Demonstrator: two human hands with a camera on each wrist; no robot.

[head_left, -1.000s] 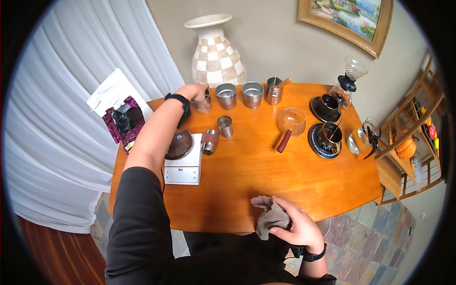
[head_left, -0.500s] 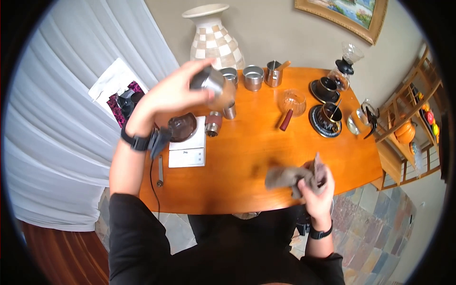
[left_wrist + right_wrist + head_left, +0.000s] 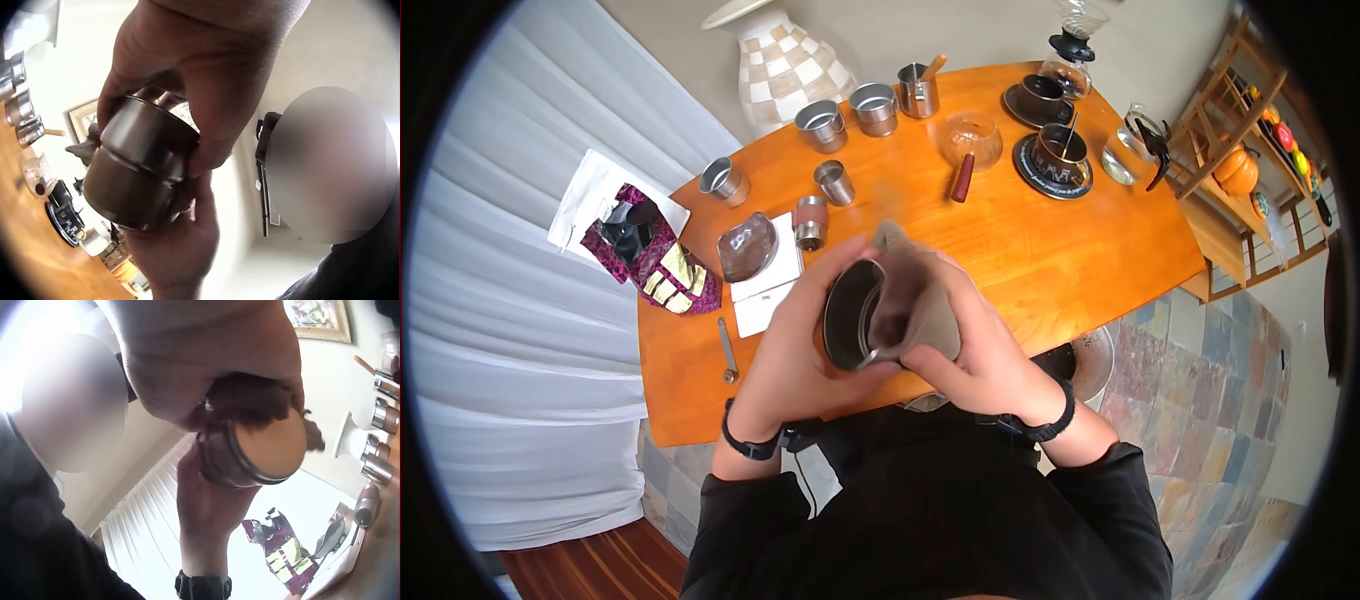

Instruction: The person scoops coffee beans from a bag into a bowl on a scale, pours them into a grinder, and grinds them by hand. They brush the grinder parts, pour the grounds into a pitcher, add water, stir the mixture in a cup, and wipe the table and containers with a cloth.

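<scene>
Close to my body, above the near table edge, my left hand [image 3: 795, 345] grips a metal cup [image 3: 147, 147] tipped on its side. Its dark open mouth shows in the head view. A grey-brown cloth [image 3: 930, 315] lies bunched over the rim and partly into the mouth, and my right hand [image 3: 990, 350] holds it with curled fingers and thumb. In the right wrist view the cup's flat bottom [image 3: 275, 447] faces the camera, with dark cloth folds [image 3: 250, 400] under the right hand.
Several metal cups [image 3: 820, 125] and a jug [image 3: 918, 95] line the back. A scale [image 3: 768, 308] bearing a brown dish [image 3: 747, 247] stands left, by a coffee bag [image 3: 635, 240]. Black cups [image 3: 1060, 150], a glass pot [image 3: 1125, 155] and a red-handled glass vessel [image 3: 963, 178] stand right.
My left hand has lifted the cup from the back left of the table and brought it near my body. My right hand has moved left with the cloth to meet it.
</scene>
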